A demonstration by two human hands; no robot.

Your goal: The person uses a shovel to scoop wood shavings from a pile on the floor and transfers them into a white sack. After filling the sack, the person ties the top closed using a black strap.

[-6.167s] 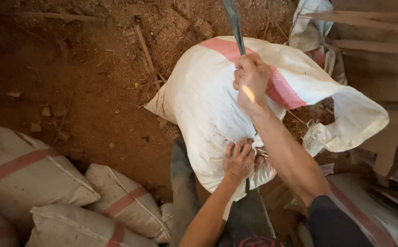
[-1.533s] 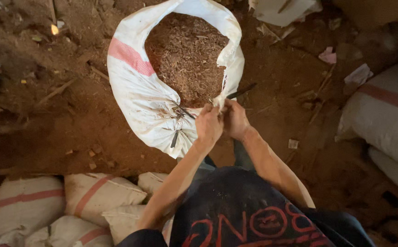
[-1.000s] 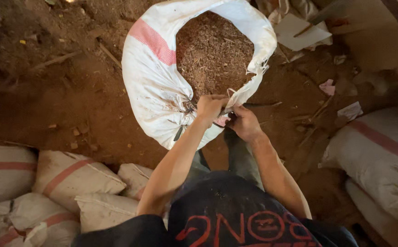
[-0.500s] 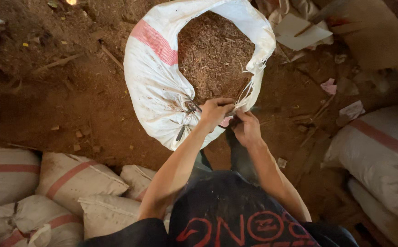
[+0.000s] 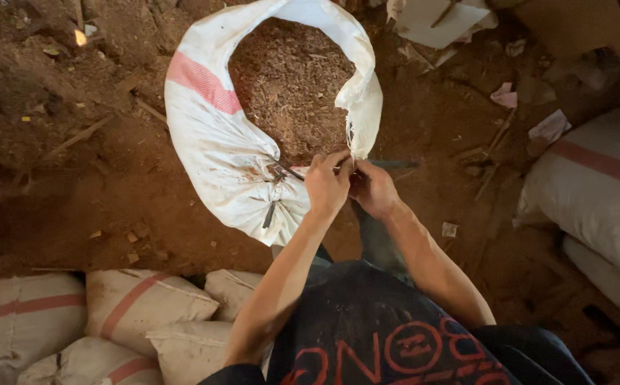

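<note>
Sacking comes first to the eye: a white woven plastic sack with a pink stripe stands open-mouthed on the red dirt floor, filled almost to the brim with brown chaff-like husk, right in front of the person. Both hands meet at its near rim, the left hand and right hand with fingers pinched together on the cloth edge and a thin dark needle-like rod, so I judge the mouth is being stitched, and the next pull needs the rim gathered tight. Filled striped sacks lie stacked nearby.
</note>
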